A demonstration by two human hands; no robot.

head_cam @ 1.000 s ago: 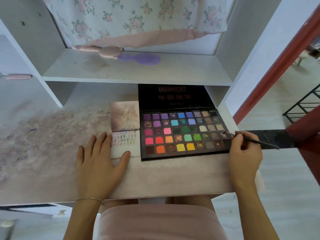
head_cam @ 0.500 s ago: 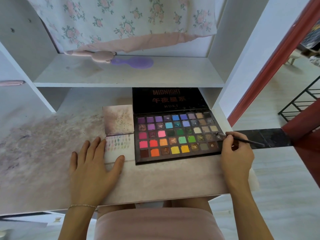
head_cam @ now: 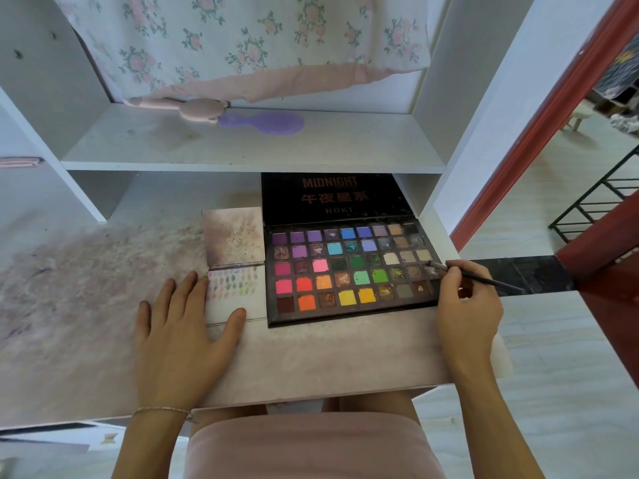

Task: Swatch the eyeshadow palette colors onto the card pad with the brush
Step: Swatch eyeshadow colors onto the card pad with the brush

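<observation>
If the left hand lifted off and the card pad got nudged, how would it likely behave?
The card pad looks thin and flat, so it would probably slide on the desk rather than tip. Its folded-back cover suggests the sheets are floppy and may bend if lifted by one edge. The left hand pressing on it hints that it is light.

White shelving (head_cam: 242,157) over a stained desk (head_cam: 86,305) — floral curtain (head_cam: 242,39) behind, red door frame (head_cam: 539,122), pale floor (head_cam: 567,357).
</observation>
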